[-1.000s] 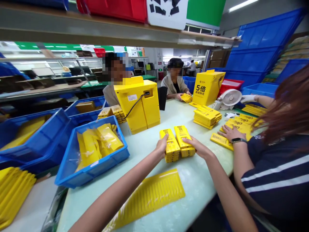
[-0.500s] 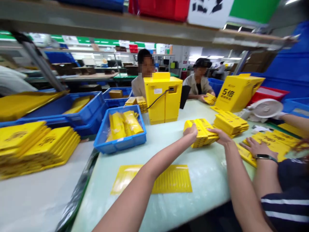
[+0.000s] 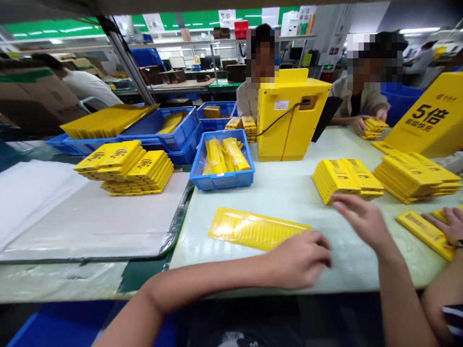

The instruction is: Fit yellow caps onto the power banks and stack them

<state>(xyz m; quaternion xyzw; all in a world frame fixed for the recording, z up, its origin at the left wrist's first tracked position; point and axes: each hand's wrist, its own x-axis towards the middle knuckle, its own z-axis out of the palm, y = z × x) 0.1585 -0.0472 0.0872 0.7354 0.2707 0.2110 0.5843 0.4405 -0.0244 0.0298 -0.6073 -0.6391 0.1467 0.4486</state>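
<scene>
My left hand (image 3: 302,258) hovers over the table's near part with its fingers curled in, beside the right end of a flat, glossy yellow sheet with ribbed stripes (image 3: 246,226). The inside of that hand is hidden. My right hand (image 3: 361,221) reaches toward a neat stack of flat yellow boxes (image 3: 343,180). Its thumb and fingers are apart, and the fingertips are at the stack's near lower corner; whether they touch it I cannot tell.
A blue bin (image 3: 222,180) of yellow packets stands behind the sheet. More yellow boxes (image 3: 141,168) are piled at left, others (image 3: 415,176) at right. Beyond the bin is a large yellow case (image 3: 289,120). A co-worker's hand (image 3: 448,226) rests on boxes at far right.
Both hands were on the box stack; my left hand has drawn back toward the striped sheet, and my right has moved off the stack's side. The view has turned right and down.
</scene>
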